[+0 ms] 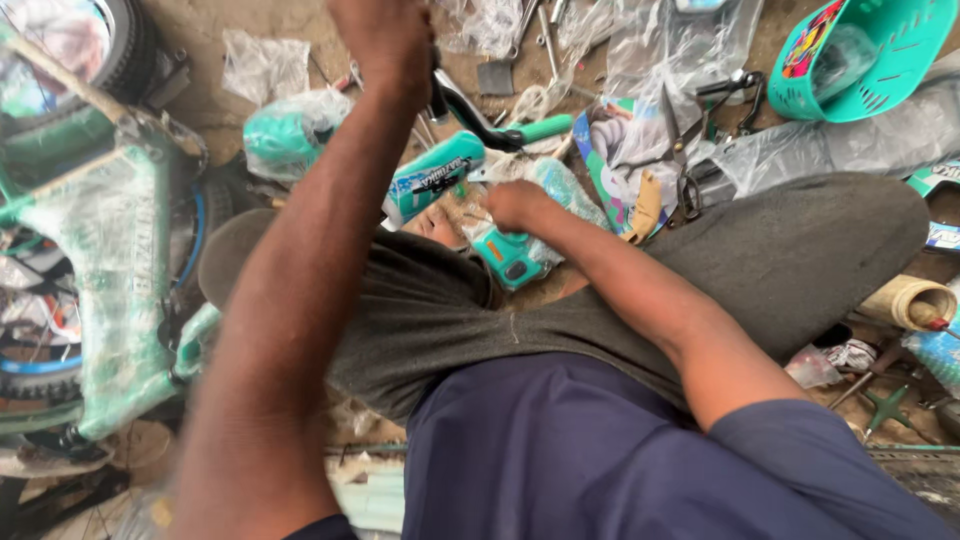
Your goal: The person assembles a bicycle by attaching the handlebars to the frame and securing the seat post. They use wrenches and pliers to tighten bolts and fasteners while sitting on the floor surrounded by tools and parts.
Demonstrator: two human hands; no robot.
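Head view: the left hand (pixel 385 40) has its fingers closed around a black metal crank arm with a teal grip (pixel 490 125). The right hand (pixel 515 205) is fisted on a plastic-wrapped teal part (pixel 515 250) above the knees. My judgement: slick wrapping could let that part twist loose, or it could snag on the scissors (pixel 682 165) lying near on the dirt floor (pixel 210 35).

A black-and-teal handlebar (pixel 490 125) is gripped upright, above a plastic-wrapped, seemingly teal part (pixel 515 250).
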